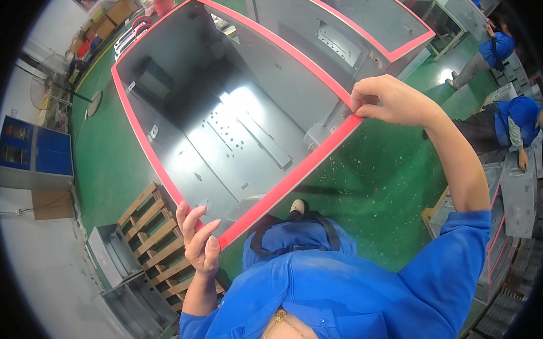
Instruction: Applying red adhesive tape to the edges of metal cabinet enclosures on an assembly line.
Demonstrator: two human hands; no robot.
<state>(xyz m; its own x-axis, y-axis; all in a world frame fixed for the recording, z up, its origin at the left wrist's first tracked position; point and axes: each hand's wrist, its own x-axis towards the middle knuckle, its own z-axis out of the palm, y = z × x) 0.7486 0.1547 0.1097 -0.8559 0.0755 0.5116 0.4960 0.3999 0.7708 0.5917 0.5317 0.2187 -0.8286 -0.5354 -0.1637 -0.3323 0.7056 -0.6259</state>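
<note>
A large grey metal cabinet (pixel 263 95) lies open side up before me, its hollow inside showing holes and brackets. A red strip (pixel 290 181) runs all round its rim. At the near right corner my right hand (pixel 395 102) is closed, thumb and forefinger pinched on the red strip. My left hand (pixel 201 240) is at the near left corner, its fingers apart and slightly bent beside the rim; whether the fingertips press on it I cannot tell.
Another red-rimmed grey cabinet (pixel 393 50) stands behind to the right. A wooden pallet (pixel 151 233) and grey metal boxes (pixel 113 253) are at the left, with a standing fan (pixel 56 81) beyond. Two co-workers in blue (pixel 499 49) are at the right.
</note>
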